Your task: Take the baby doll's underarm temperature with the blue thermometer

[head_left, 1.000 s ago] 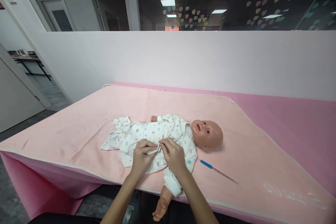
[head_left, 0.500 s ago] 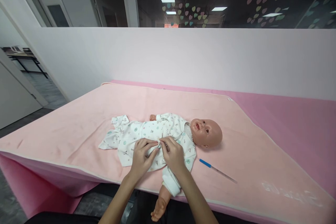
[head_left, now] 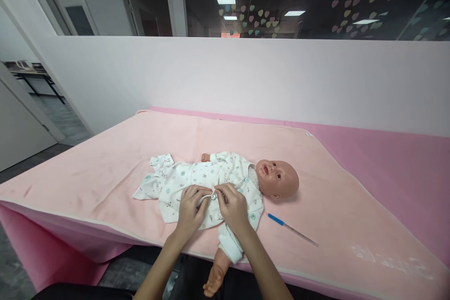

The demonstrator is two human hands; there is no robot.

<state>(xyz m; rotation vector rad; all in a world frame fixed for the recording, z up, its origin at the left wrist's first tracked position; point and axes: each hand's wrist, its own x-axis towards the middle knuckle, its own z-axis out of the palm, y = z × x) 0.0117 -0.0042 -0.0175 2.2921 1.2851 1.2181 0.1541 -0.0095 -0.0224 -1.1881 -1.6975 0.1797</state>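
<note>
A baby doll [head_left: 277, 179] lies on its back, head to the right, in a white patterned outfit [head_left: 204, 174]. At the middle of the outfit, my left hand [head_left: 191, 206] pinches a white tie between thumb and fingers. My right hand [head_left: 232, 204] is close beside it, its fingertips closed on the same tie, where a small loop shows between the hands. One doll arm [head_left: 216, 274] hangs over the near edge with its sleeve rolled up; the other doll hand [head_left: 206, 157] rests on the far side.
A thin stick with a blue handle [head_left: 276, 219] lies right of the doll, on the light pink blanket [head_left: 344, 206]. Behind the table stands a white partition [head_left: 246, 84] with dark glass above. A door is at the far left.
The small loop of the tie between my fingertips has changed shape slightly. Both hands keep their grip in nearly the same place, and the view has shifted a little.
</note>
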